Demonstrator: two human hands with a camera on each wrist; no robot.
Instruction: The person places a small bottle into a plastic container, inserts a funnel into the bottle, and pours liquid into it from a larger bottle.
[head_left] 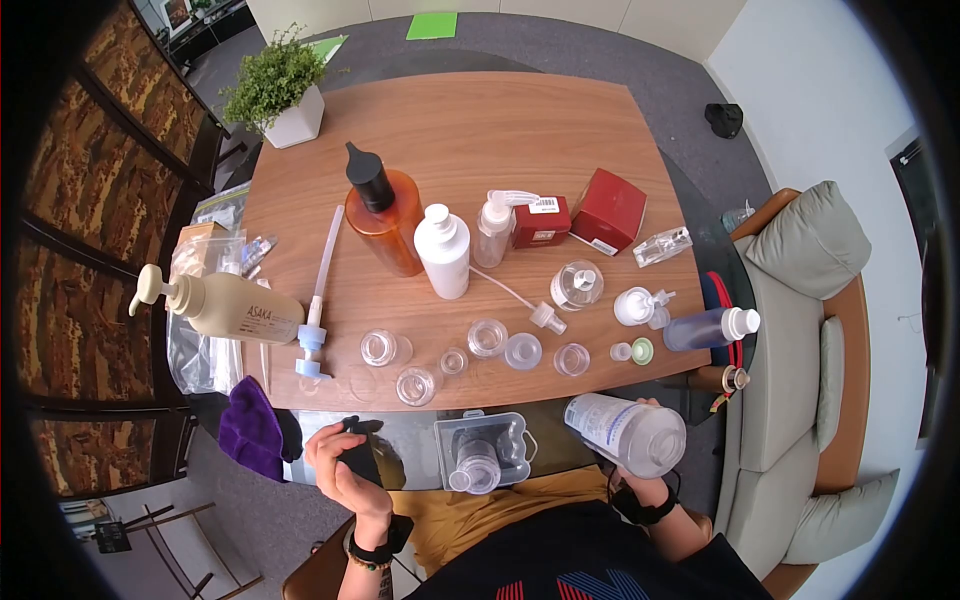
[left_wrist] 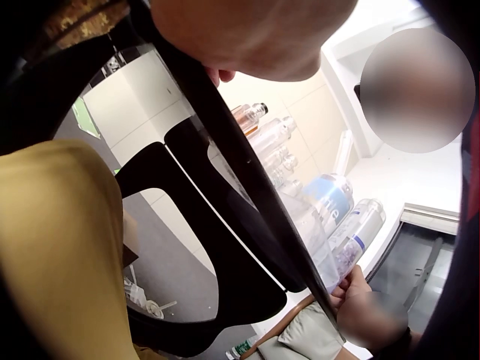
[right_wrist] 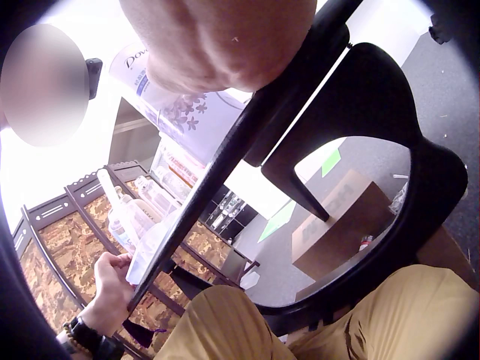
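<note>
Clear plastic bottle (head_left: 628, 432) lies sideways, base rightward | right hand (head_left: 640, 480) grips it; left hand (head_left: 345, 470) clutches black cap (head_left: 358, 455)

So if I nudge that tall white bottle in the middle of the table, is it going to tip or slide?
The white bottle stands upright, tall over a narrow base, so a push near its cap would probably tip it. It is opaque, so its fill and weight cannot be judged. If it falls, it would likely hit the amber bottle or the clear pump bottle, which stand close beside it.
</note>
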